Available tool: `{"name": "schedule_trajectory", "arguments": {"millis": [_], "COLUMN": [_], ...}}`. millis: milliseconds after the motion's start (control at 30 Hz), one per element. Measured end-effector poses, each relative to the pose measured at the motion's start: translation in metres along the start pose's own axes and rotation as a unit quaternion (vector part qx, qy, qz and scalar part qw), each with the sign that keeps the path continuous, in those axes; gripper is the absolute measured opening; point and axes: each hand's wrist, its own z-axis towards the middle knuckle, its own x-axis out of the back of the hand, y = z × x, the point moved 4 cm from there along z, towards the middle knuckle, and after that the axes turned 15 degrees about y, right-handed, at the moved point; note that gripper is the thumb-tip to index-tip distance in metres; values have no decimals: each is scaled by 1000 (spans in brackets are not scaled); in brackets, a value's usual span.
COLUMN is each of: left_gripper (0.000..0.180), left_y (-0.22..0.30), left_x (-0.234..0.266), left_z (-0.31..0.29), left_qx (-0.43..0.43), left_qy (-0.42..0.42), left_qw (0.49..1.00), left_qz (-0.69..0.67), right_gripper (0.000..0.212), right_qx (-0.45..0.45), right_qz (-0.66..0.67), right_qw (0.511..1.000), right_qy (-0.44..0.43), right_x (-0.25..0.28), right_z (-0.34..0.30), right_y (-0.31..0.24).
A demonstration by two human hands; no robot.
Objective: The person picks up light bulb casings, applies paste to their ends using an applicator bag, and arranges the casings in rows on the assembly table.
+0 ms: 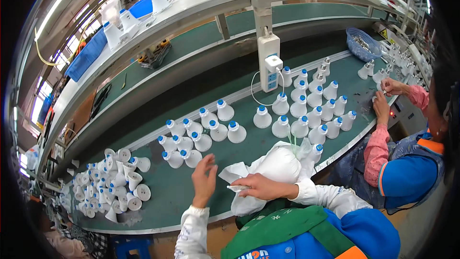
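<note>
My left hand (204,178) is raised over the green bench, fingers stretched and holding nothing visible. It is nearest to the front of a group of white cone-shaped lamp housings (191,158) with blue caps. My right hand (262,186) lies across the near side of a white plastic bag (280,164), which bulges with something white. Its fingers pinch a thin white edge (236,188) that looks like part of the bag; the exact join is hidden. Pale green strands (293,143) stick up behind the bag.
More blue-capped housings (299,107) stand in rows beyond the bag. Many lie heaped (112,182) at the left. A power strip (269,62) hangs on a post, its white cable near the housings. At right, a co-worker's hands (383,98) work near a blue basket (362,44).
</note>
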Motion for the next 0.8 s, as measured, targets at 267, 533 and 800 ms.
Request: {"name": "schedule_trajectory", "arguments": {"millis": [267,533,800], "left_gripper": [58,65,45], "left_y": [-31,-33,-11], "left_x": [-91,-136,-101], "left_z": [48,56,47], "left_qx": [-15,-44,-8], "left_qy": [-36,-46,2], "left_qw": [999,995,1000], "left_qz": [-8,79,17], "right_gripper": [12,12,18], "right_qx": [-18,-31,-44], "right_qz": [33,92,83], "right_qw": [997,990,991], "right_qy": [70,100,97], "right_x": [10,9,7], "right_z": [-4,-4,-5], "right_y": [-5,1,-1]}}
